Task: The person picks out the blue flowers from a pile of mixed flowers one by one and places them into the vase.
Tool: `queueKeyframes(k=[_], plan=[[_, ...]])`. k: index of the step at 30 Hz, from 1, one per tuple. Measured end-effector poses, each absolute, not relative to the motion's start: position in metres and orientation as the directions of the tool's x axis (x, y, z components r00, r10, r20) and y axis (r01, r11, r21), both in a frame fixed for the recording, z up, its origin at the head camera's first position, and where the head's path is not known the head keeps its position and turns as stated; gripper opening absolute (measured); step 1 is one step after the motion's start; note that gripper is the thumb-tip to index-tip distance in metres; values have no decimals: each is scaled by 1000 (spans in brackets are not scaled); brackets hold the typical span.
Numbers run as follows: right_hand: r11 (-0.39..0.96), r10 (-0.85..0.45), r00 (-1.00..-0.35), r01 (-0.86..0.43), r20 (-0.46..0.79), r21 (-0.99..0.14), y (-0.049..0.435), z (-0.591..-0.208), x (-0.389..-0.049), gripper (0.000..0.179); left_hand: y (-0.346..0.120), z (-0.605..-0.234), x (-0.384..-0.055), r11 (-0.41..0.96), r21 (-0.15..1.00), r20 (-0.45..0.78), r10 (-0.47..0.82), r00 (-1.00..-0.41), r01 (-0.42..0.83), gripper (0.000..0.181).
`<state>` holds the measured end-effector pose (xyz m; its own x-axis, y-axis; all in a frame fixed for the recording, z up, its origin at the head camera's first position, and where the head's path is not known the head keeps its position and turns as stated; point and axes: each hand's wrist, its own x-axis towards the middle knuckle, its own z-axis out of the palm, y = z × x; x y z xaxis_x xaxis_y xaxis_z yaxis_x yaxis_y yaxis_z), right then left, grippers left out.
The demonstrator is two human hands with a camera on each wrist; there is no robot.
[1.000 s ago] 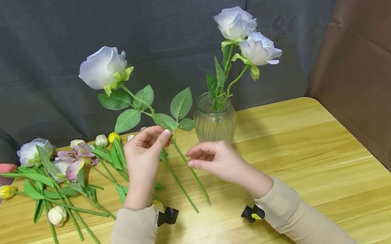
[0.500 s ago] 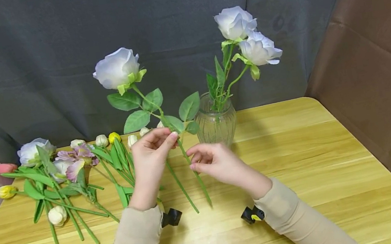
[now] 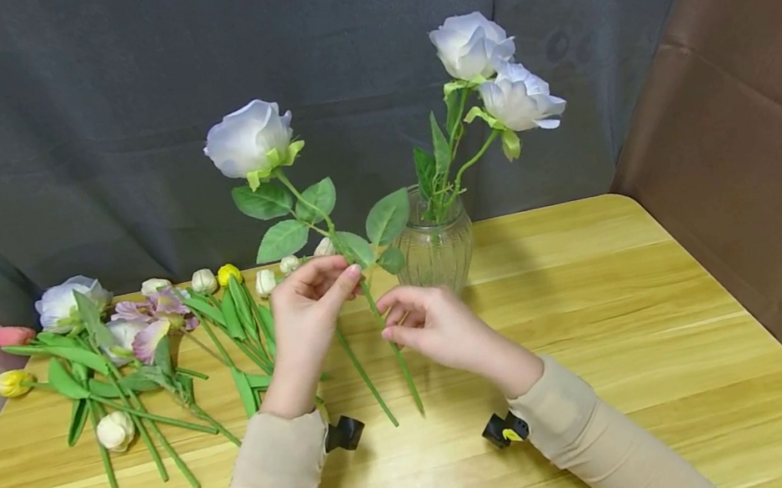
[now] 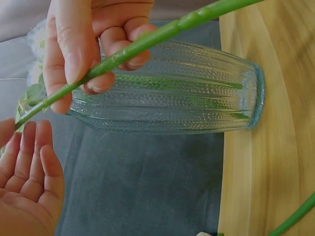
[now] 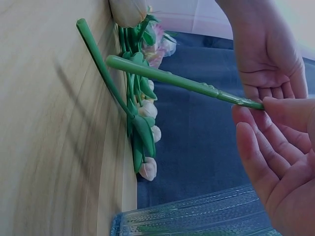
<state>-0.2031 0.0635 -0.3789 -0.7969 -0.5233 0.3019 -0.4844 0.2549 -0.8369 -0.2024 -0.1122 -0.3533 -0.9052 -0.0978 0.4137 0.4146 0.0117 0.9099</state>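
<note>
A white artificial rose (image 3: 250, 138) stands tilted in front of me, its bloom up and to the left. My left hand (image 3: 306, 316) pinches its green stem just below the leaves. Lower down, my right hand (image 3: 440, 321) pinches the same stem between thumb and fingers; in the right wrist view the stem (image 5: 162, 76) juts past that hand with its cut end free. Behind the right hand is a ribbed clear glass vase (image 3: 438, 254), also in the left wrist view, holding two white roses (image 3: 471, 46) that lean right.
Several artificial flowers lie on the wooden table (image 3: 613, 413) at the left: a white rose (image 3: 70, 305), a mauve bloom (image 3: 152, 322), a yellow tulip (image 3: 12, 384) and white tulips (image 3: 115, 431). Grey cloth hangs behind, and a brown panel (image 3: 751, 165) stands at the right.
My left hand and the rose have shifted right, towards the vase, with the bloom slightly lower. The right hand, at first apart from the stem, now pinches it.
</note>
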Motion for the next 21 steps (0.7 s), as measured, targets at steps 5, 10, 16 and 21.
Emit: queueKeyframes(k=[5,10,16,21], plan=[[246,-506,-805,-480,311,-842,66,-377,-203,23,-114,-356,-204,-4,904,425,-79,-902,427,17],[244,-470,-818,-482,332,-841,69,-374,-204,23,-115,-359,-208,44,905,426,-65,-903,423,18],[219,-419,-831,-484,366,-848,75,-368,-205,23,-114,-365,-214,114,919,382,-22,-924,377,22],[175,-372,-844,-472,386,-864,80,-364,-206,23,-113,-371,-217,231,905,359,36,-933,357,30]])
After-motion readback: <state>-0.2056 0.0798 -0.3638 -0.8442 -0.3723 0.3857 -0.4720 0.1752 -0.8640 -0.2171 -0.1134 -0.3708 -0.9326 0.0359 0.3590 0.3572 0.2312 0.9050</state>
